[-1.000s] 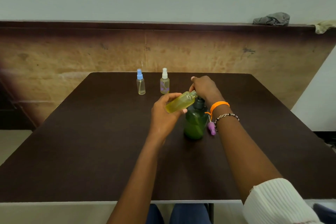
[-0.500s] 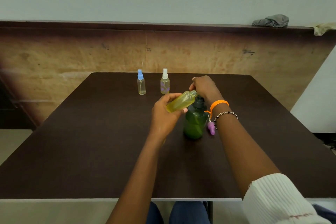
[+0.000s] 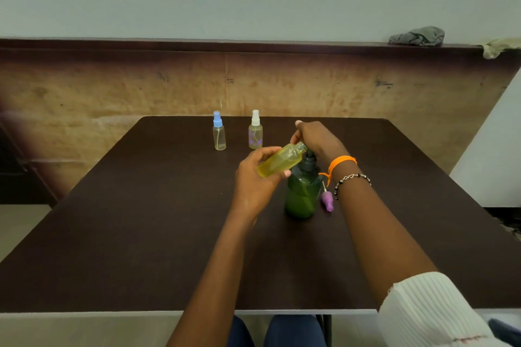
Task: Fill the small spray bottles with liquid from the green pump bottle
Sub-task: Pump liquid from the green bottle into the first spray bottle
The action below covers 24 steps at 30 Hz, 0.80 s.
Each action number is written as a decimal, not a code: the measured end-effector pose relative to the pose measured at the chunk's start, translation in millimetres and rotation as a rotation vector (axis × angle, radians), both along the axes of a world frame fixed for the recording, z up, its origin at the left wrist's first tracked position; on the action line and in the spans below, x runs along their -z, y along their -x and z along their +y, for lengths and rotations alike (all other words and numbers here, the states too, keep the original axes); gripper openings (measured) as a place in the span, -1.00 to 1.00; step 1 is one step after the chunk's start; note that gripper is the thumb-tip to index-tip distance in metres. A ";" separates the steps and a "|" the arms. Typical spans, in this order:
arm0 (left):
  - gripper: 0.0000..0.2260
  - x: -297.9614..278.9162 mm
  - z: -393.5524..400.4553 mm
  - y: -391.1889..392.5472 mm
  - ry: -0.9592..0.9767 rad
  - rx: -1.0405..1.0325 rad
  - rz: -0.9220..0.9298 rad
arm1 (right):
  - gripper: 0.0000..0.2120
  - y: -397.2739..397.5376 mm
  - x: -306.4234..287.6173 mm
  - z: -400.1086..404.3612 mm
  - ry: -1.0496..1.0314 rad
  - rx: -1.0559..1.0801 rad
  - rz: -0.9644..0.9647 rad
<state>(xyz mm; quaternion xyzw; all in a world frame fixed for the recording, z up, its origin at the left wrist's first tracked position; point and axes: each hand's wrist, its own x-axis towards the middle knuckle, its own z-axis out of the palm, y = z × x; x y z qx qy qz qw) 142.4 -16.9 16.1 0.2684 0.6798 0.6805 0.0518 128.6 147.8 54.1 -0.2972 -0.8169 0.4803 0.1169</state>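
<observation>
Head view: little is changing from the earlier frames; both hands are staying just right of frame centre. The left hand (image 3: 255,177) is still gripping a tilted small spray bottle (image 3: 282,159), uncapped and yellow with liquid, its mouth against the pump of the green pump bottle (image 3: 303,191) standing on the counter (image 3: 141,234). The right hand (image 3: 315,139) is curling over the pump head, pressing it. A purple cap (image 3: 327,201) is lying just right of the green bottle. Two capped spray bottles, blue-topped (image 3: 219,132) and white-topped (image 3: 255,131), are standing further up the frame.
</observation>
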 end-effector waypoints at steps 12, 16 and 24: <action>-0.63 -1.6 -1.2 1.8 -0.010 0.019 0.010 | -0.48 5.3 -2.1 0.5 -0.087 0.027 -0.047; -0.63 0.6 0.1 3.1 -0.010 0.009 0.010 | -0.53 6.4 6.2 3.2 -0.107 0.067 -0.019; -0.63 -0.3 -2.6 1.1 -0.006 0.020 0.002 | -0.52 -1.5 -2.6 -4.3 -0.207 0.101 -0.081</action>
